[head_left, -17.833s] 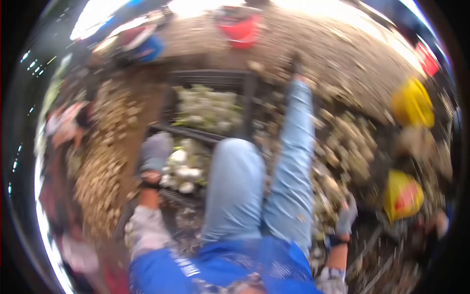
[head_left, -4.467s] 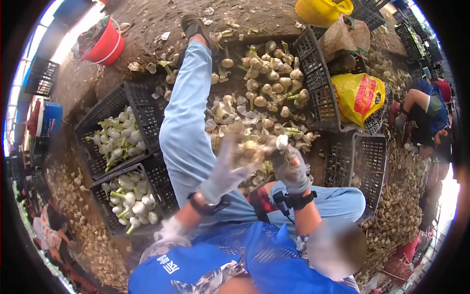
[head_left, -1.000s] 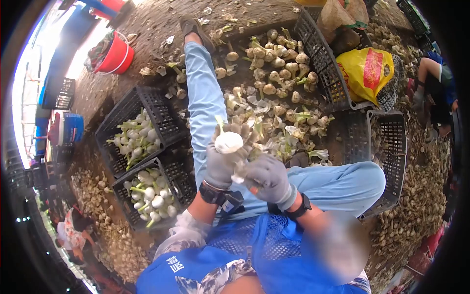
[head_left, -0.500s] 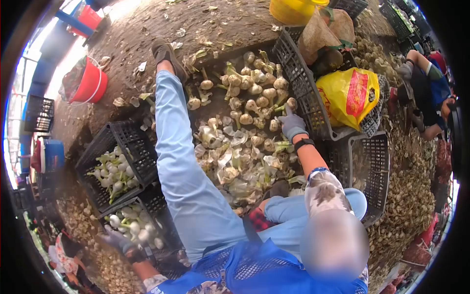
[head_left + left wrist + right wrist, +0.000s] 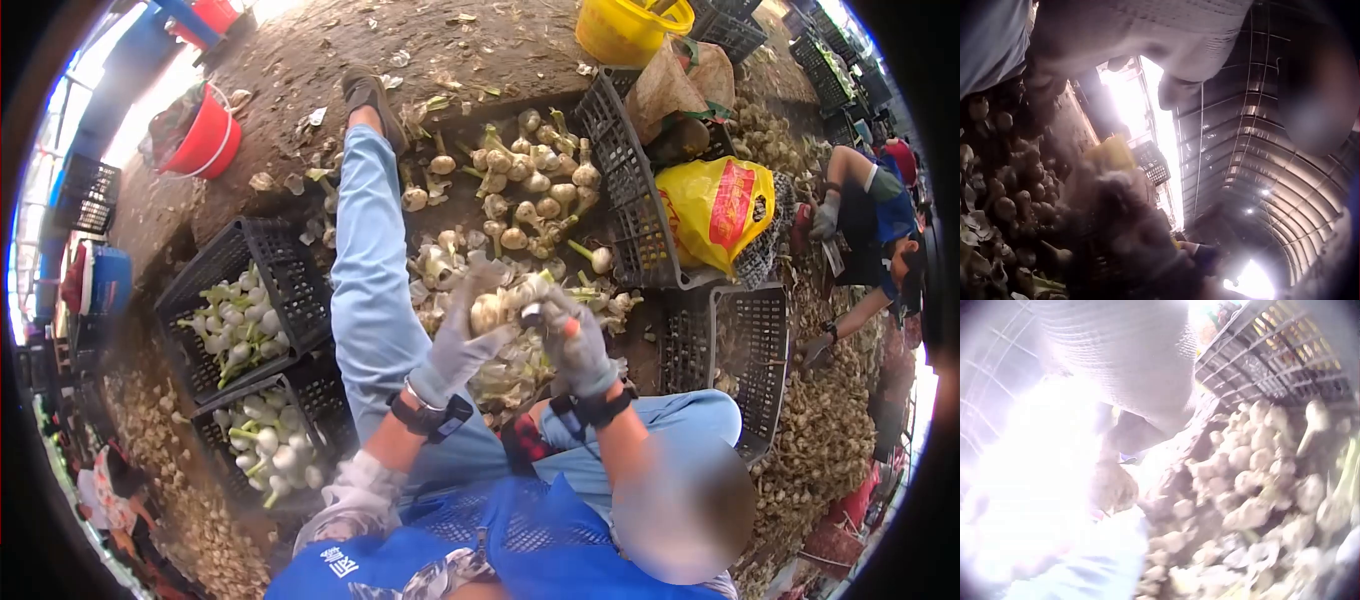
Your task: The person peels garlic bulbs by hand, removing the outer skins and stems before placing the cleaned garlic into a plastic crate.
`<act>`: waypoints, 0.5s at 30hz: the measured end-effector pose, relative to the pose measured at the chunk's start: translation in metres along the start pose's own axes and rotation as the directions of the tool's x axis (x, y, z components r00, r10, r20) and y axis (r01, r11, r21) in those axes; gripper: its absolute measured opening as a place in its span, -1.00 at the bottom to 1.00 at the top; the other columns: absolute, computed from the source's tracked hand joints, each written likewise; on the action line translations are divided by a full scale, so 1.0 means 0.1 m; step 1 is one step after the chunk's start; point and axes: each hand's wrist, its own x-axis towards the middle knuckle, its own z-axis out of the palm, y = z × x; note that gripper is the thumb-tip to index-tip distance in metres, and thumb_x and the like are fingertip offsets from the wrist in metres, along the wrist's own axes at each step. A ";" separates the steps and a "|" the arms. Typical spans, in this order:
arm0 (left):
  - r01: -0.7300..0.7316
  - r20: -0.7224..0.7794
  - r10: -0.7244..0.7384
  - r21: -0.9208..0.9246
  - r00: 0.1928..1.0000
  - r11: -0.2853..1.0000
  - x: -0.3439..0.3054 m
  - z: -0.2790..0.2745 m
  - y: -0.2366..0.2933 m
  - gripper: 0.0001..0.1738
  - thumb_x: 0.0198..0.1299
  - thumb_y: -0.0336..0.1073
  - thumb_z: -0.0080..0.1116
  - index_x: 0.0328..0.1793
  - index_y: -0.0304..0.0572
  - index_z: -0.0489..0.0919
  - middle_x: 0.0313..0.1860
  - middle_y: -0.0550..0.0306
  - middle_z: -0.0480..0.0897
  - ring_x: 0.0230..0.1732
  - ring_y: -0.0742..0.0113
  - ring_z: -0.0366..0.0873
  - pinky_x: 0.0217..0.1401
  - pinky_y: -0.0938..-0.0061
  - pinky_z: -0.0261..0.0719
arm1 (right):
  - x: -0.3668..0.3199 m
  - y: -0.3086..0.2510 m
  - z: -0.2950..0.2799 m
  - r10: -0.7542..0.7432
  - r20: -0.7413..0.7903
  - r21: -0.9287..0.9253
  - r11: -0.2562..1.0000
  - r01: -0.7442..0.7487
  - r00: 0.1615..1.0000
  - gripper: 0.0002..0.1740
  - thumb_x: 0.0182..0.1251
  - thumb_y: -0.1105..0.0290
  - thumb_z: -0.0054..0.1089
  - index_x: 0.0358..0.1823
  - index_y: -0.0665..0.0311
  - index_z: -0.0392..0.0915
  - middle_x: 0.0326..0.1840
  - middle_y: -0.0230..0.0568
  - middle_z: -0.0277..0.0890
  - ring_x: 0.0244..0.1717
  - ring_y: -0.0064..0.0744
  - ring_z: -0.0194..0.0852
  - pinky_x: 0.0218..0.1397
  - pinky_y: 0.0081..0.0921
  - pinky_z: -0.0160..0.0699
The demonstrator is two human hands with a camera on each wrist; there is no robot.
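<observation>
A person in a blue vest (image 5: pixel 560 535) and light-blue trousers (image 5: pixel 370 260) is sitting on a brown earth floor (image 5: pixel 320 75), stretching one leg forward. The left hand (image 5: pixel 445 350), wearing a pale grey knitted glove, is holding a round, cream-brown garlic bulb (image 5: pixel 488 313) between the thumb and partly bent, blurred fingers, a narrow gap filled by the bulb. The right hand (image 5: pixel 583 352), gloved alike, is hovering just beside the bulb; its fingers are curling round a small object with an orange part (image 5: pixel 571 327), too blurred to identify.

Below both hands, papery whitish garlic skins (image 5: pixel 500 382) are covering the floor. Farther out, a heap of brownish garlic bulbs with stalks (image 5: pixel 530 165) is lying between the outstretched leg and the left edge of a black plastic mesh crate (image 5: pixel 612 150). A yellow plastic bag with a red panel (image 5: pixel 715 205) is drooping by that crate's near right corner.

Beside the stretched leg, two black mesh crates (image 5: pixel 285 275) are holding white garlic bulbs with green stems (image 5: pixel 240 330). A red plastic bucket with a white handle (image 5: pixel 205 135) is standing beyond them. Near the right edge of the head view, another person (image 5: pixel 885 220) is bending over scattered garlic.
</observation>
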 end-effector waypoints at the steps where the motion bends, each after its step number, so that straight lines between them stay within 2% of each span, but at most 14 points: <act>1: 0.013 0.018 -0.012 -0.056 1.000 0.998 -0.07 0.05 -0.02 -0.04 0.16 -0.42 0.36 0.62 -0.21 0.04 0.39 0.07 0.35 0.27 0.33 0.44 0.24 0.46 0.55 | -0.16 0.06 0.11 0.029 -0.092 0.280 0.960 -0.002 0.995 -0.54 0.44 0.07 0.17 0.18 0.24 0.54 0.08 -0.32 0.55 0.12 -0.49 0.50 0.17 -0.50 0.47; 2: 0.031 0.039 -0.026 -0.109 0.999 0.994 -0.16 0.08 -0.06 -0.08 0.15 -0.38 0.40 0.58 -0.25 0.12 0.36 0.09 0.39 0.32 0.34 0.41 0.27 0.45 0.53 | -0.30 0.12 0.19 0.082 -0.174 0.538 0.842 0.025 0.981 -0.51 0.43 0.03 0.19 0.17 0.23 0.54 0.03 -0.34 0.54 0.05 -0.48 0.51 0.15 -0.47 0.48; 3: -0.075 0.014 0.075 -0.014 0.997 0.997 -0.25 0.08 -0.16 -0.09 0.13 -0.37 0.42 0.55 -0.26 0.16 0.35 0.07 0.40 0.33 0.30 0.41 0.29 0.42 0.50 | -0.41 0.13 0.16 0.212 -0.298 0.452 0.890 -0.058 0.931 -0.49 0.40 0.02 0.24 0.20 0.22 0.50 -0.06 -0.38 0.52 -0.10 -0.52 0.51 -0.02 -0.52 0.53; 5: -0.284 0.000 0.289 0.179 0.957 0.942 -0.35 0.06 -0.33 -0.12 0.09 -0.34 0.46 0.50 -0.28 0.23 0.33 0.02 0.44 0.35 0.22 0.41 0.34 0.37 0.46 | -0.61 0.19 0.16 0.197 -0.293 0.246 0.961 -0.125 0.936 -0.46 0.41 -0.01 0.22 0.22 0.22 0.48 -0.06 -0.37 0.52 -0.14 -0.56 0.52 -0.14 -0.60 0.54; 6: -0.372 0.036 0.390 0.389 0.920 0.843 -0.39 0.09 -0.27 -0.11 0.05 -0.35 0.49 0.49 -0.28 0.25 0.33 -0.01 0.45 0.36 0.15 0.41 0.35 0.33 0.44 | -0.69 0.21 0.18 0.190 -0.291 0.137 0.978 -0.155 0.938 -0.45 0.41 -0.02 0.21 0.22 0.23 0.47 -0.07 -0.37 0.53 -0.16 -0.58 0.53 -0.20 -0.64 0.54; 7: -0.435 0.090 0.474 0.574 0.876 0.694 -0.44 0.13 -0.16 -0.10 0.01 -0.36 0.51 0.48 -0.27 0.26 0.32 -0.05 0.46 0.36 0.08 0.41 0.37 0.29 0.42 | -0.70 0.05 0.48 0.076 -0.294 0.105 0.993 -0.047 0.953 -0.44 0.44 -0.01 0.19 0.25 0.25 0.44 -0.08 -0.36 0.54 -0.22 -0.63 0.52 -0.32 -0.73 0.48; 8: -0.473 0.165 0.539 0.723 0.826 0.503 -0.50 0.18 -0.06 -0.08 -0.03 -0.38 0.53 0.47 -0.27 0.28 0.32 -0.08 0.47 0.37 0.02 0.41 0.38 0.25 0.40 | -0.73 0.05 0.55 0.060 -0.326 0.075 0.996 -0.038 0.943 -0.45 0.44 0.07 0.23 0.26 0.30 0.42 -0.07 -0.38 0.54 -0.20 -0.65 0.53 -0.24 -0.73 0.50; 9: -0.516 0.173 0.565 0.672 0.807 0.532 -0.54 0.26 -0.02 -0.03 -0.18 -0.38 0.61 0.42 -0.27 0.34 0.33 -0.16 0.46 0.37 -0.15 0.39 0.44 0.16 0.33 | -0.73 0.05 0.64 0.026 -0.288 0.115 0.993 0.007 0.957 -0.48 0.43 0.15 0.24 0.24 0.34 0.43 -0.06 -0.38 0.56 -0.16 -0.65 0.54 -0.18 -0.72 0.52; 10: -0.522 0.176 0.566 0.664 0.805 0.535 -0.58 0.28 -0.03 -0.03 -0.20 -0.37 0.62 0.42 -0.26 0.35 0.33 -0.16 0.46 0.37 -0.14 0.39 0.44 0.17 0.34 | -0.73 0.03 0.71 -0.011 -0.249 0.157 0.986 0.051 0.968 -0.51 0.43 0.22 0.26 0.23 0.38 0.44 -0.05 -0.38 0.57 -0.13 -0.65 0.54 -0.12 -0.70 0.55; 13: -0.525 0.184 0.565 0.665 0.804 0.531 -0.70 0.31 -0.05 0.02 -0.24 -0.36 0.63 0.44 -0.23 0.34 0.33 -0.18 0.47 0.37 -0.16 0.41 0.42 0.17 0.37 | -0.75 -0.11 0.83 0.076 -0.291 0.153 0.988 -0.033 0.954 -0.57 0.42 0.27 0.28 0.16 0.43 0.50 -0.04 -0.37 0.61 -0.09 -0.65 0.55 0.00 -0.65 0.55; 15: -0.504 0.205 0.533 0.697 0.821 0.509 -0.77 0.29 -0.02 0.02 -0.19 -0.35 0.62 0.45 -0.27 0.30 0.32 -0.15 0.47 0.36 -0.07 0.43 0.40 0.22 0.40 | -0.78 -0.12 0.85 0.097 -0.270 0.189 0.981 -0.046 0.958 -0.63 0.43 0.31 0.26 0.11 0.42 0.54 -0.06 -0.37 0.62 -0.11 -0.64 0.55 0.01 -0.63 0.55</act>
